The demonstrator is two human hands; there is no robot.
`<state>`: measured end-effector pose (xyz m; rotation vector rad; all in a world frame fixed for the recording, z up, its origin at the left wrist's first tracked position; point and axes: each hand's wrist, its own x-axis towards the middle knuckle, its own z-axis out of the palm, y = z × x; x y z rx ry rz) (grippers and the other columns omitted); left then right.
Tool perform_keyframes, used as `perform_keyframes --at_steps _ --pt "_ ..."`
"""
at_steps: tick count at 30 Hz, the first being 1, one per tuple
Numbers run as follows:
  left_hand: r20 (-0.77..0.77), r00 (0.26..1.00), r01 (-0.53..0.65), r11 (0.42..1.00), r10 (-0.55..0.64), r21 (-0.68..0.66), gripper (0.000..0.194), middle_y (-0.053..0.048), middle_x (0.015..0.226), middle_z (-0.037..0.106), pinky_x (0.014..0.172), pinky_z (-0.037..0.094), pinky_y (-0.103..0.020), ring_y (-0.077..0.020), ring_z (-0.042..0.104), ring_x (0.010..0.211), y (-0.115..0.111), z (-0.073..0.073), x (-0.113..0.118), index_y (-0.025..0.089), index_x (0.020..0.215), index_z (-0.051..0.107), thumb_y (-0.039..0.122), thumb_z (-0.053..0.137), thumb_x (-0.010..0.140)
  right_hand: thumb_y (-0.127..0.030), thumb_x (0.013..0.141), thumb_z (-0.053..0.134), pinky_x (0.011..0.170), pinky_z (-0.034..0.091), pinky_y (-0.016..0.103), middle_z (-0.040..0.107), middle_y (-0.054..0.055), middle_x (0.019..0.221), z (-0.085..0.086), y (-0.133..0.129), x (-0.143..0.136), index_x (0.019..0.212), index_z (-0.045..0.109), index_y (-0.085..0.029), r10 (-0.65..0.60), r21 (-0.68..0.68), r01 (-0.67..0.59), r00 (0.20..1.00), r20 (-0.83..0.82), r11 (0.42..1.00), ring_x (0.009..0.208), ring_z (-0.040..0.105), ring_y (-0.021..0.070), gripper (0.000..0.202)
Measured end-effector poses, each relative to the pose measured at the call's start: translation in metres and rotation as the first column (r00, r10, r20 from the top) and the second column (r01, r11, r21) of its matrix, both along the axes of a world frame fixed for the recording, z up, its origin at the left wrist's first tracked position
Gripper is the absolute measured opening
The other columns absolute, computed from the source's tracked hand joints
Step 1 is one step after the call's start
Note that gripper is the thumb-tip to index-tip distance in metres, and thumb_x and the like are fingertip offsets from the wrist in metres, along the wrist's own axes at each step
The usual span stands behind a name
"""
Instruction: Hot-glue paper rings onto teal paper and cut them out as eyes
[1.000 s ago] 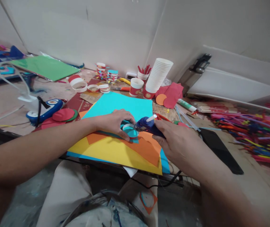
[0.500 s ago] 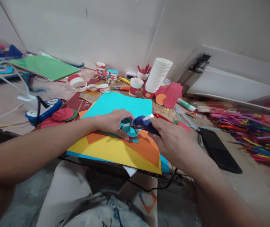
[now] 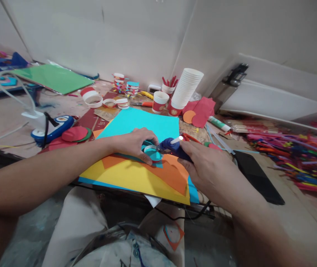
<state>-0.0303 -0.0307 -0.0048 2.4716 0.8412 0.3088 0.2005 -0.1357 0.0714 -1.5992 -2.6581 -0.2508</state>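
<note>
Left hand (image 3: 136,144) holds small white-and-red paper ring (image 3: 150,148); right hand (image 3: 200,157) grips blue plastic glue gun (image 3: 176,148), long axis pointing left, nozzle at ring's right rim.

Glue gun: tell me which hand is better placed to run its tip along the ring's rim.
The right, I'd judge. The right hand grips the glue gun, with its tip close to the ring; the left hand curls around the ring and seems occupied holding it.
</note>
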Motion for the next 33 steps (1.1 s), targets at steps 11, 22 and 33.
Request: perform_keyframes --at_steps 11,22,33 --pt "-0.004 1.000 0.001 1.000 -0.001 0.001 0.066 -0.007 0.114 0.063 0.094 0.038 -0.039 -0.0279 0.053 0.107 -0.0016 0.0046 0.0006 0.022 0.114 0.064 0.067 0.076 0.068 -0.025 0.098 0.051 0.057 0.030 0.029 0.071 0.007 0.097 -0.0043 0.0050 -0.0031 0.104 0.059 -0.019 -0.023 -0.051 0.020 0.999 -0.047 0.999 0.077 0.063 0.0190 0.011" --pt "-0.005 1.000 0.012 1.000 -0.012 0.015 0.064 -0.007 0.116 0.063 0.094 0.038 -0.038 -0.0275 0.054 0.108 -0.0011 0.0051 0.0000 0.022 0.114 0.063 0.068 0.074 0.070 -0.027 0.098 0.051 0.059 0.033 0.029 0.070 0.008 0.099 -0.0048 0.0062 -0.0076 0.105 0.059 -0.018 -0.024 -0.074 0.020 0.998 -0.052 0.997 0.080 0.064 0.0195 0.013" --pt "-0.009 1.000 0.010 1.000 -0.010 0.000 0.066 -0.007 0.118 0.063 0.096 0.037 -0.039 -0.0285 0.053 0.111 -0.0013 0.0056 -0.0002 0.022 0.116 0.063 0.066 0.077 0.069 -0.027 0.097 0.052 0.059 0.032 0.029 0.070 0.008 0.098 -0.0051 0.0066 -0.0076 0.104 0.059 -0.019 -0.020 -0.067 0.017 0.999 -0.048 0.998 0.079 0.063 0.0198 0.013"
